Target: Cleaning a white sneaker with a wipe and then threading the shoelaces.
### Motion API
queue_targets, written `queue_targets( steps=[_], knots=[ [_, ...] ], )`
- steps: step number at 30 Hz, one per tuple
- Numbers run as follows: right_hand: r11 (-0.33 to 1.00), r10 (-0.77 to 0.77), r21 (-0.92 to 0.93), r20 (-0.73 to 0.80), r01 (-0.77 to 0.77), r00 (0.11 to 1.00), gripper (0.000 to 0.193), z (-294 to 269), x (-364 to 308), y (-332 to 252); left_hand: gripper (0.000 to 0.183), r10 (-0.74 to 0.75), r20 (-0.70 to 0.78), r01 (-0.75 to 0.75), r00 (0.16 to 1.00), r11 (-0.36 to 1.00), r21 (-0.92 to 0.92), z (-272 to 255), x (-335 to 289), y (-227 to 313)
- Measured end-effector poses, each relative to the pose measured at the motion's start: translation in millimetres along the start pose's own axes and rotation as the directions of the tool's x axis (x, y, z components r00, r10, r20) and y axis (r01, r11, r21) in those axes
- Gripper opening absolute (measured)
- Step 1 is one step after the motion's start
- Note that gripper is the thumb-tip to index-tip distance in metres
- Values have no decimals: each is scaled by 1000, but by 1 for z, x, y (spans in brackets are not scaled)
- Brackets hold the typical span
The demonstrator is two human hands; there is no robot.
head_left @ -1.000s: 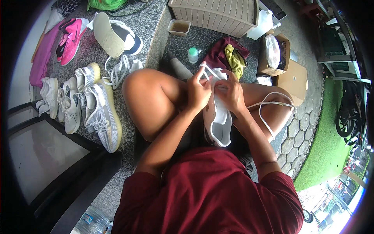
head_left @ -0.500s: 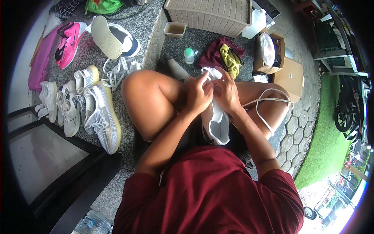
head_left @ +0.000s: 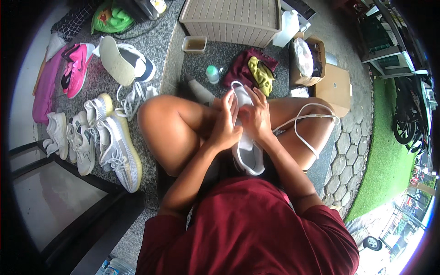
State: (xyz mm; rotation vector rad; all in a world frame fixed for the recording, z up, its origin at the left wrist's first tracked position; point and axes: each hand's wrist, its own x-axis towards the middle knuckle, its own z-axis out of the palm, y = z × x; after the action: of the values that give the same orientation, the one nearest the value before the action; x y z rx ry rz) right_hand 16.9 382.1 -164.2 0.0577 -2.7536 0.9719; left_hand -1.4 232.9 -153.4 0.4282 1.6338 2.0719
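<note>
A white shoe [head_left: 249, 158] lies lengthwise in my lap between my crossed legs, its heel toward me. My left hand [head_left: 225, 123] holds its left side, fingers stretched along the upper and thumb near the opening. On the other side my right hand [head_left: 258, 118] grips the shoe, its fingers bent over the upper near the tongue. A loop of white shoelace [head_left: 236, 84] sticks out past the fingertips at the far end. The lace's long loose end [head_left: 298, 130] trails over my right leg. My hands hide much of the lacing area.
Several shoes stand at left, including grey-white sneakers [head_left: 120, 149] and a pink pair [head_left: 78, 68]. Ahead are a green-capped bottle [head_left: 212, 74], a tub of brownish liquid [head_left: 195, 44], maroon cloth [head_left: 238, 66], a yellow cloth [head_left: 260, 78] and a woven box [head_left: 231, 20]. Cardboard boxes [head_left: 332, 87] stand at right.
My hands have gone from fingertips together on the lace at the shoe's front to lying along both sides of the shoe. The view has shifted slightly.
</note>
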Motion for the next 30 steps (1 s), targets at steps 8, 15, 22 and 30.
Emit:
queue_targets(
  steps=[8,15,22,30],
  knots=[
    [983,81,-176,123,-58,989,9,-95,-40,-24,113,-25,47,27,999,999,-42,0,0,7],
    [878,390,-333,80,-345,917,13,-233,-160,7,111,-22,80,27,997,998,-65,-2,-7,1],
    [513,700,-578,-147,-635,699,16,-377,-318,94,107,34,106,-32,994,999,-20,-8,-3,-3],
    [222,899,-665,-144,-713,414,27,-394,-385,191,107,50,67,-50,997,999,-6,-6,-12,-3]
  ],
)
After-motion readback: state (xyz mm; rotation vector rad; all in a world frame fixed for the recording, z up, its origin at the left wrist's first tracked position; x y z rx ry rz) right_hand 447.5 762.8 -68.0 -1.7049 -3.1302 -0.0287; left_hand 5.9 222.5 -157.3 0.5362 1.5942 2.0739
